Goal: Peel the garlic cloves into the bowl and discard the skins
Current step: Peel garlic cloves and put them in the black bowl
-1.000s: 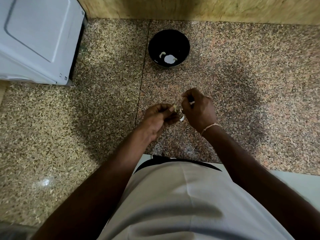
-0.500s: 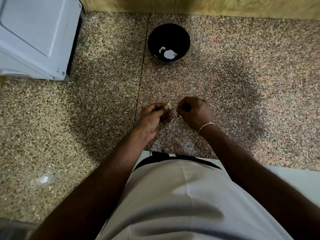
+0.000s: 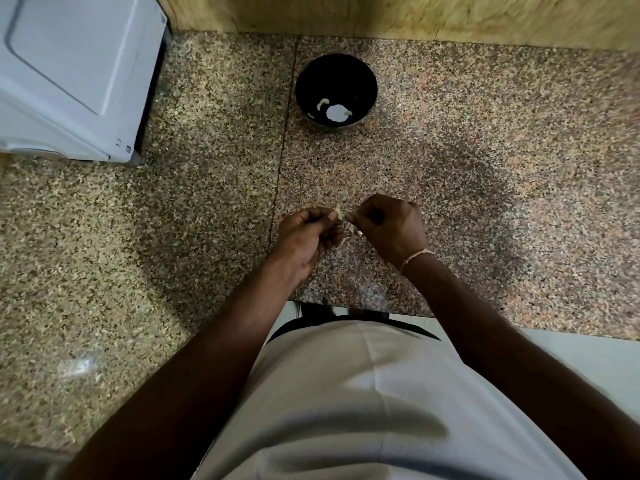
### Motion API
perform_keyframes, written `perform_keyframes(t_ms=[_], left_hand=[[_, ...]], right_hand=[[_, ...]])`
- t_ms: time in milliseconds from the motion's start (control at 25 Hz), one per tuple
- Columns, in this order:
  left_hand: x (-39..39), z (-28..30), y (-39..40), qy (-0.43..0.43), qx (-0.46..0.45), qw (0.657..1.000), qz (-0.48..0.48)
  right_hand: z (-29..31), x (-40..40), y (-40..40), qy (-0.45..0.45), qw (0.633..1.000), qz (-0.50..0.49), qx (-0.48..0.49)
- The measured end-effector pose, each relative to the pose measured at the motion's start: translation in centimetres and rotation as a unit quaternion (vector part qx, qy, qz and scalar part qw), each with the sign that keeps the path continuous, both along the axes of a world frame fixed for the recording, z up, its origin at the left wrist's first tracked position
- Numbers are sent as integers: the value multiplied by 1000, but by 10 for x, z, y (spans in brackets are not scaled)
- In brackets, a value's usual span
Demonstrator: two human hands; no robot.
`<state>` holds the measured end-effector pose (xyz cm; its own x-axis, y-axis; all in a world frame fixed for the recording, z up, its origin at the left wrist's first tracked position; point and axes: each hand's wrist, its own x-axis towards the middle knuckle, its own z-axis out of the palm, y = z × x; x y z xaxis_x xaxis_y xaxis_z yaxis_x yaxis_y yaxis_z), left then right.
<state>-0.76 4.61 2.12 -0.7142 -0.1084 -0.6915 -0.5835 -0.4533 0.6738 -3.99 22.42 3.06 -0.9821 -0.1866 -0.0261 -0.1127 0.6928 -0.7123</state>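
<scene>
Peeling a garlic clove (image 3: 338, 213) over the counter (image 3: 450, 174), both hands meeting at the frame's centre.

Head view: the left hand (image 3: 306, 237) has its fingers (image 3: 325, 220) curled and clamped on the clove, while the right hand (image 3: 389, 225) pinches a strip of skin (image 3: 353, 232) that hangs pale between them. The clove is too small and too covered to give its long axis; only a tip peeks upward in the frame. The black bowl (image 3: 311, 77) sits well apart, in the upper middle, with peeled pieces (image 3: 335, 111) inside. To do this step well, I judge the left hand should grip firmly and the right should draw the skin away along the clove, not across it, so that it comes off whole. A white appliance (image 3: 69, 74) fills the upper left.
</scene>
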Motion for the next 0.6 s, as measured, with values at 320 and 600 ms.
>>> perform_keyframes(t_ms=[320,600], left_hand=[[1,3,1,67,-36,996,-46],[-1,19,4,178,-122,973,-82]], right_hand=[[18,13,-5,17,997,13,-67],[29,11,-2,36,996,-11,-85]])
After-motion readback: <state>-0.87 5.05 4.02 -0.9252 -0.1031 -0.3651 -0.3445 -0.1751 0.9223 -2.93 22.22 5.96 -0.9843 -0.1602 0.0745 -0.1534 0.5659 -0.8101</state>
